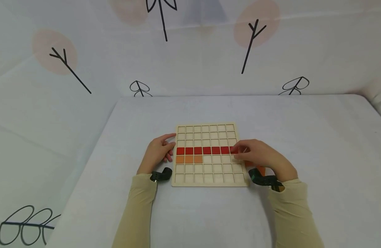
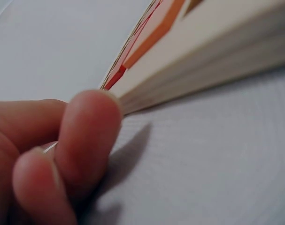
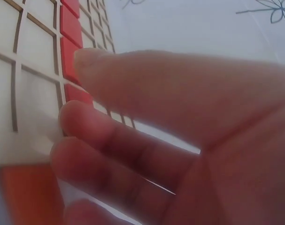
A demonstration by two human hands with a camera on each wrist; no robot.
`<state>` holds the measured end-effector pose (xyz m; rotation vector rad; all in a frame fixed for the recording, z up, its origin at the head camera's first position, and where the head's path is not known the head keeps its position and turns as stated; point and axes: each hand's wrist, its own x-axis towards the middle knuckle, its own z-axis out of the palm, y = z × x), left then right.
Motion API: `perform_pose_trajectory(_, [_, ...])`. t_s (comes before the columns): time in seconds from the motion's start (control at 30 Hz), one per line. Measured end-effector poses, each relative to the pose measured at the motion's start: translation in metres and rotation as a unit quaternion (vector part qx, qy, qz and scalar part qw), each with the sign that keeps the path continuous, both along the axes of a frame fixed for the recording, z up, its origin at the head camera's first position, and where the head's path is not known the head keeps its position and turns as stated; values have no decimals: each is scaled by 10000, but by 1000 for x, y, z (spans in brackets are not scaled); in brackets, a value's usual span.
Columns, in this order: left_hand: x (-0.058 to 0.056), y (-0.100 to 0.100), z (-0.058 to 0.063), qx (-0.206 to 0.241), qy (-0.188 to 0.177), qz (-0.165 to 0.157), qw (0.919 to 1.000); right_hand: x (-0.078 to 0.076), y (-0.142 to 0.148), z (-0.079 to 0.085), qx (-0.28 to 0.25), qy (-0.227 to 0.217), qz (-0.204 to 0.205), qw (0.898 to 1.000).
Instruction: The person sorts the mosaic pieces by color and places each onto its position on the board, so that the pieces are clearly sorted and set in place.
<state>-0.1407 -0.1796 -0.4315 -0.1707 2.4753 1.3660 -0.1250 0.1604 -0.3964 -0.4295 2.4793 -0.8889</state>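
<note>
A pale wooden grid board (image 1: 208,186) lies on the table. A row of red tiles (image 1: 189,151) crosses it, and below that row's left end sit three orange tiles (image 1: 189,159). My right hand (image 1: 258,154) is over the board's right edge, fingertips at the last red tile; in the right wrist view nothing shows pinched between thumb and fingers. My left hand (image 1: 157,150) rests beside the board's left edge, with loosely bent fingers (image 2: 88,136) close against its side in the left wrist view.
More orange pieces (image 1: 261,170) lie right of the board, partly hidden under the right hand and wrist. A white cloth covers the table (image 1: 209,213). Patterned fabric (image 1: 205,62) hangs behind it and along the left. Each wrist wears a dark camera band (image 1: 161,175).
</note>
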Motion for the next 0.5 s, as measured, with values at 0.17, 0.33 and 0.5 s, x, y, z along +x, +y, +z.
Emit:
perform_pose_trajectory(0.17, [-1,0,0,-20,-13,-16,10000,0,9,1,78,-83,-98,9999])
perform_pose_trajectory(0.33, [-1,0,-1,-12,17,-40,10000,1,19,2,123,-173,-219,9995])
perform_pose_trajectory(0.5, [-1,-1,-2,-83,47,-40,9999,1,25,0,87,-348,-313,9989])
